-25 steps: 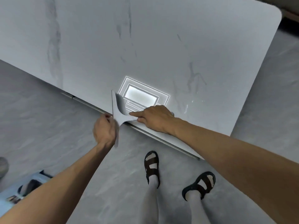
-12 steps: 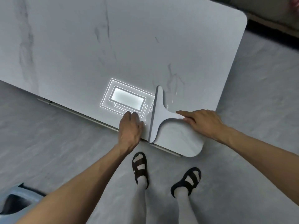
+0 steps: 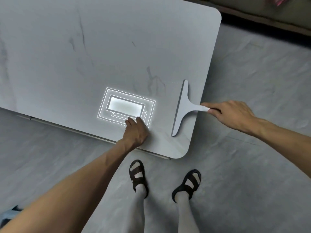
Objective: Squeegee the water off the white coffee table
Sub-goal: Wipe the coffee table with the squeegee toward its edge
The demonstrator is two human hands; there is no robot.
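Observation:
The white marble-veined coffee table (image 3: 117, 47) fills the upper left of the head view, its rounded near-right corner just in front of my feet. A pale grey T-shaped squeegee (image 3: 182, 108) lies with its blade on the tabletop close to the right edge. My right hand (image 3: 230, 114) pinches the end of its handle, out past the table's edge. My left hand (image 3: 135, 131) rests on the table near the front edge, fingers flat beside a bright reflection of a ceiling light (image 3: 125, 105). A few tiny water specks glint above the blade.
Grey floor surrounds the table. My two sandalled feet (image 3: 165, 180) stand right at the table's near corner. A dark low edge of furniture (image 3: 269, 22) runs along the top right. A pale blue object (image 3: 10, 214) peeks in at the bottom left.
My right hand has drawn the squeegee rightward across the table toward its right edge. My left hand left the squeegee a second ago and now rests flat on the tabletop.

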